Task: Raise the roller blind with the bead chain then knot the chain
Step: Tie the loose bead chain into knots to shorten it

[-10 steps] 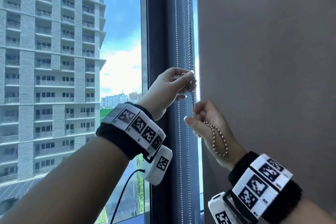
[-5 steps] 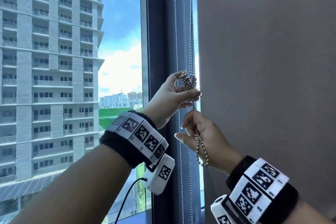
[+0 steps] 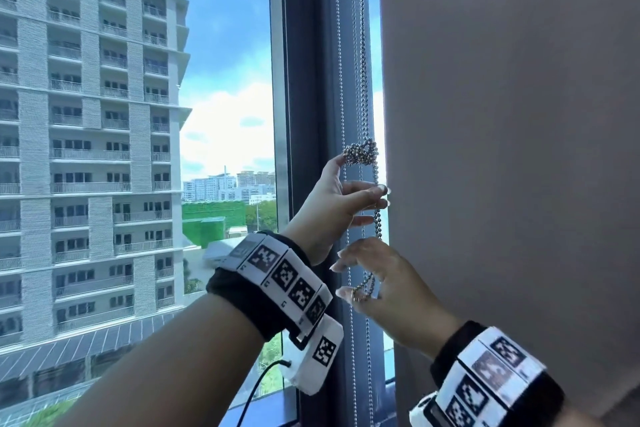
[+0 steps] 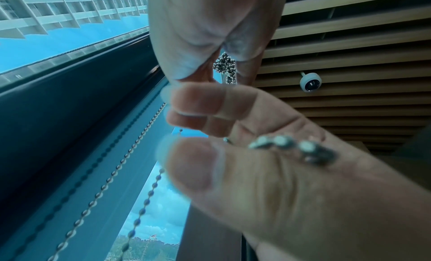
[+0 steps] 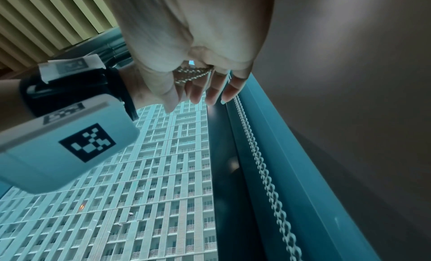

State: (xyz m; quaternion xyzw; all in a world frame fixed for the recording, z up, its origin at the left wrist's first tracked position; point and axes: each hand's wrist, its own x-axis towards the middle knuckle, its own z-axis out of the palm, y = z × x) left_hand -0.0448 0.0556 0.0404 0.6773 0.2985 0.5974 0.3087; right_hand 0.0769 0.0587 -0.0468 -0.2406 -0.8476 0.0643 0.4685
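Note:
The metal bead chain [image 3: 362, 55] hangs beside the dark window frame and carries a bunched knot [image 3: 361, 152], seen from below as the knot [image 4: 225, 65]. My left hand [image 3: 349, 199] is just under the knot: its index fingertip touches the knot and its thumb pinches the strand that runs down from it. Lower, my right hand [image 3: 372, 276] curls its fingers round the chain's bottom loop [image 3: 364, 288], whose bunched beads show in the fingers as the loop [image 5: 192, 73]. Grey blind fabric [image 3: 502, 121] covers the right side.
A second, thinner bead chain [image 3: 338, 80] hangs along the dark window frame [image 3: 304, 114] just left of my hands. The glass on the left shows a tall apartment block [image 3: 86, 114]. A slatted ceiling with a small dome camera [image 4: 310, 82] is overhead.
My left hand has slid off the knot to just below it, so the knot now shows. My right hand has moved down and left with the loop, drawing the strand straighter.

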